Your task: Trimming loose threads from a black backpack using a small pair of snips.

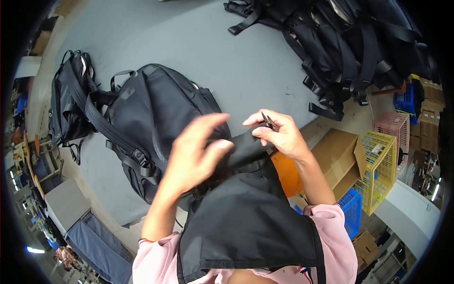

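Note:
A large black backpack (142, 106) lies on the grey table (189, 42), its straps and buckles toward the left. My left hand (191, 154) hovers in front of its right part, thumb and fingers spread, slightly blurred, with nothing visible in it. To the right of the backpack, my right hand (286, 137) is closed around small dark thread snips (269, 121), whose pointed blades stick up past the fingers. Between the hands lies a dark fabric piece (246, 147); whether it belongs to the backpack I cannot tell.
Another black backpack (71, 97) lies at the table's left edge. Several black bags with hanging straps (345, 47) are heaped at the far right. Beside the table's right edge stand an open cardboard box (338, 149), a yellow crate (378, 165) and a blue crate (350, 210). My black apron (250, 222) covers my front.

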`<state>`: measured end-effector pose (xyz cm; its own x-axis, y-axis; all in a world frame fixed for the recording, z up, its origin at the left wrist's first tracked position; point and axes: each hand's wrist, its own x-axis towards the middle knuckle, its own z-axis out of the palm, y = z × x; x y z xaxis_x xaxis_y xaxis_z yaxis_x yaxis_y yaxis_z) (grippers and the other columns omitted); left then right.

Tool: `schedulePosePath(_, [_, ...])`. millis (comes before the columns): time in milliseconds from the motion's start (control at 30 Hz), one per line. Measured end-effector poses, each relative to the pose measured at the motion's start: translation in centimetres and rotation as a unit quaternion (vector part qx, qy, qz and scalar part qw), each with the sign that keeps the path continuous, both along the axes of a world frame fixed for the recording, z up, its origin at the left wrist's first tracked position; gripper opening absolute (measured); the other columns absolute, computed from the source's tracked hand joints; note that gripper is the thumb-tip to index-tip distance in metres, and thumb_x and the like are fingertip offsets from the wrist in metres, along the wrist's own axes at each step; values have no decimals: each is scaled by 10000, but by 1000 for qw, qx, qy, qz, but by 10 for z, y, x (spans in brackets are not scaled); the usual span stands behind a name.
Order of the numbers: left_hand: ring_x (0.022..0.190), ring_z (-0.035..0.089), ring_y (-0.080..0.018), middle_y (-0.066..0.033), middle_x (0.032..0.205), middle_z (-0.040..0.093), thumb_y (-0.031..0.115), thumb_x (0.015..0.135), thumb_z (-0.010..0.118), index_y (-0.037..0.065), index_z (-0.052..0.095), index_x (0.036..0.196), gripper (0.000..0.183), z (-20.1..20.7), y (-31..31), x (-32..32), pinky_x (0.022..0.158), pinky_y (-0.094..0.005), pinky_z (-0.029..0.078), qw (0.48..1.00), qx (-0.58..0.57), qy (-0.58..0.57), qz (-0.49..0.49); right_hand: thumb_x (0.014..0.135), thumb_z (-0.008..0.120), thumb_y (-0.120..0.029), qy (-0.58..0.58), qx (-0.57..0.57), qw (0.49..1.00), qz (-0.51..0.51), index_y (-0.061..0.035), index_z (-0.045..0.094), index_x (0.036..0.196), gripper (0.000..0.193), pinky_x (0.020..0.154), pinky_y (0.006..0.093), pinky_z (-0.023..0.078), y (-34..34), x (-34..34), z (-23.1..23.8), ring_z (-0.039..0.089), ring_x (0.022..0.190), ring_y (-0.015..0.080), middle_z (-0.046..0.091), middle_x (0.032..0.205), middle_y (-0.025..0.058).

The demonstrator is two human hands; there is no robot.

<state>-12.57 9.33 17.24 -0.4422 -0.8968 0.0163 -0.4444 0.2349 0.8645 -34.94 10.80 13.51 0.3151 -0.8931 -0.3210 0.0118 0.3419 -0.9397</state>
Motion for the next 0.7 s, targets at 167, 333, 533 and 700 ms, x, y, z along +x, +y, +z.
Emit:
schedulePosePath(167, [617,586,-81,-63,732,645,175,948,528,-15,595,1027,216,-30,13,-22,603,-220,473,892,387,235,-3,842,637,-42,-75,-18,992,-100,-30,530,1090,270,638,225,463,-5,24,11,566,746,84,569,914,17])
schedulePosePath(333, [491,512,-80,-56,671,605,167,951,522,-13,579,1066,222,-29,12,-22,492,-199,423,857,422,280,100,774,699,-81,287,-256,910,-155,-55,540,1060,329,599,303,496,8,25,11,619,694,197,557,929,88])
schedulePosePath(533, [467,486,-65,-41,643,586,164,945,525,-10,577,1002,190,-28,7,-21,452,-186,391,847,424,295,130,730,703,-41,321,-316,889,-88,-43,598,952,245,547,286,454,11,26,12,562,586,198,554,836,79])
schedulePosePath(700, [458,482,-62,-33,620,574,169,932,545,1,581,975,176,-27,9,-20,438,-184,381,824,445,321,141,714,711,-15,371,-418,826,-81,-26,611,911,221,519,268,433,9,24,6,540,554,188,554,800,85])
